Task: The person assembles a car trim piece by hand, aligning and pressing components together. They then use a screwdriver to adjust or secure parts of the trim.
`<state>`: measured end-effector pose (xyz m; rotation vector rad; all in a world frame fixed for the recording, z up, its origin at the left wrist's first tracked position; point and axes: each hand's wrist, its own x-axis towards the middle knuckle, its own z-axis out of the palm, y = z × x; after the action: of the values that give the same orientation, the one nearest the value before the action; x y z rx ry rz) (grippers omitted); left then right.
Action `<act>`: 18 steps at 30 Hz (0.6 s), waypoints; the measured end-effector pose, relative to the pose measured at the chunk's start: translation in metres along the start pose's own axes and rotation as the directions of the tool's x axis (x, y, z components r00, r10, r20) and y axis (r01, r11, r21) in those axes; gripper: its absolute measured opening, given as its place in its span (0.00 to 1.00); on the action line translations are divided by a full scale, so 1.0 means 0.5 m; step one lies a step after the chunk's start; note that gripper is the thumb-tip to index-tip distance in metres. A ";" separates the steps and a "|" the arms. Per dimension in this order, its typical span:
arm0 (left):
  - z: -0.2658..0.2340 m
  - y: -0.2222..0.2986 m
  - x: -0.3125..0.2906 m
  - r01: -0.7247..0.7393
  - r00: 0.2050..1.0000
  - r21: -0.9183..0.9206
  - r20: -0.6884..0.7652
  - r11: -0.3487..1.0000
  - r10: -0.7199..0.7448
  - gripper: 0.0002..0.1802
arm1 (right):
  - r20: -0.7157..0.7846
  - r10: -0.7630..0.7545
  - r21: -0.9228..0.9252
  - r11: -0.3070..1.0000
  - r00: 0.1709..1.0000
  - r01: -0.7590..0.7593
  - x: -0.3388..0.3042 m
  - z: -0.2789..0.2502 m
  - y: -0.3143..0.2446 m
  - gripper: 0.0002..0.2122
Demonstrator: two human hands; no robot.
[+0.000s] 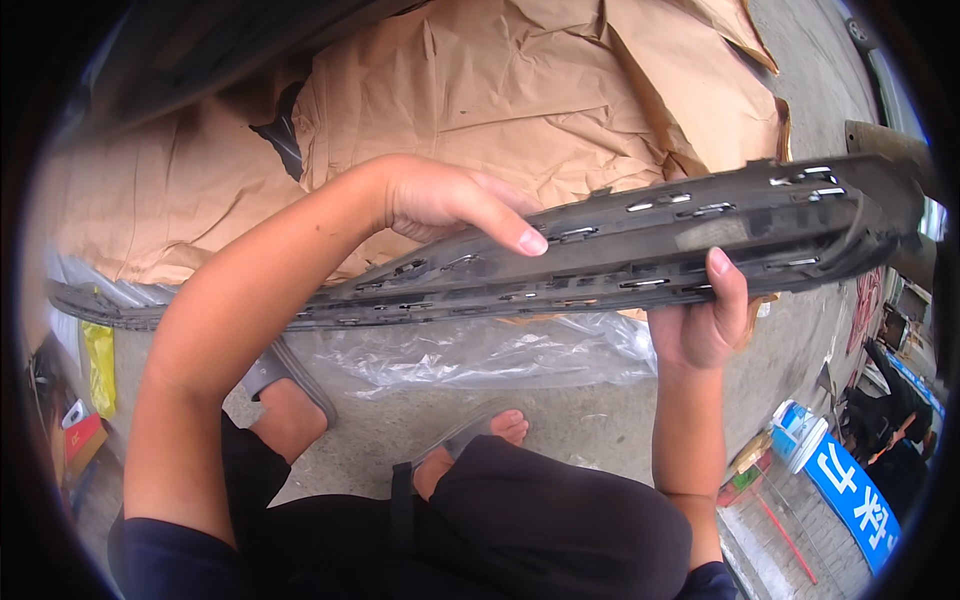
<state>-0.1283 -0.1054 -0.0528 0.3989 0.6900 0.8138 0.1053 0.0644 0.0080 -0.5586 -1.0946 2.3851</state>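
Basically, both hands are on one long blk trim piece [615, 255], which runs across the view from 9 o'clock (thin end) to btwn 2 and 3 o'clock (wide end), tilted up toward the R. Rows of shiny metal clips [708, 211] sit along its face, plus a pale patch [712, 233] near the wide end.

L hand [455, 203] at approx 12 o'clock: grip closed on the upper edge, thumb pressed on the face, other fingers mostly behind the pc. R hand [700, 325] at 3 o'clock: grip holds the lower edge of the same pc, thumb up on the face, palm below, rest of fingers hidden. Wide end is blurry near the rim, so its exact outline is prob not readable.

Behind the trim, 10 to 1 o'clock: creased brown paper [470, 90] spread out; dark panel [200, 65] at 10–11 o'clock, kind unclear. Clear plastic sheet [480, 355] on the concrete floor [590, 425], just below center, approx 6 o'clock. Gray slipper [308, 380] w/ foot at 8 o'clock, the other foot [510, 427] at 6. Yellow bag [100, 365] near 9 o'clock, red box [84, 440] btwn 8 and 9. White bucket [797, 437] just before 4 o'clock, touching or just beside a blue sign [850, 500] at 4; thin red stick [785, 530] btwn 4 and 5, on the floor.
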 end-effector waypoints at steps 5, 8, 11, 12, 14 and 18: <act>0.015 0.003 0.020 -0.040 0.998 0.201 -0.037 0.979 0.049 0.47 | -0.205 0.083 -0.014 0.996 0.975 -0.088 0.005 0.012 -0.003 0.19; 0.018 0.006 0.021 -0.055 0.998 0.183 -0.023 0.982 0.060 0.45 | -0.153 0.067 -0.006 0.998 0.986 -0.069 0.002 0.008 -0.002 0.20; 0.015 0.011 0.025 -0.046 0.999 0.268 0.011 0.962 0.045 0.43 | -0.111 0.031 -0.035 0.999 0.993 -0.035 -0.003 -0.004 0.001 0.23; 0.014 0.013 0.028 -0.030 0.999 0.279 0.023 0.960 0.024 0.43 | -0.096 0.016 -0.056 0.998 0.995 -0.022 -0.005 -0.009 0.001 0.24; 0.014 0.019 0.032 -0.004 0.999 0.264 0.040 0.965 -0.007 0.43 | -0.060 -0.013 -0.111 0.994 0.998 0.006 -0.010 -0.016 0.001 0.27; 0.025 0.038 0.041 -0.023 0.993 0.234 0.117 0.972 -0.004 0.43 | -0.011 -0.033 -0.152 0.988 0.999 0.031 -0.021 -0.026 -0.007 0.30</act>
<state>-0.1196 -0.0783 -0.0414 0.6599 0.6770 0.7135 0.1216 0.0682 0.0046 -0.6025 -1.2777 2.2804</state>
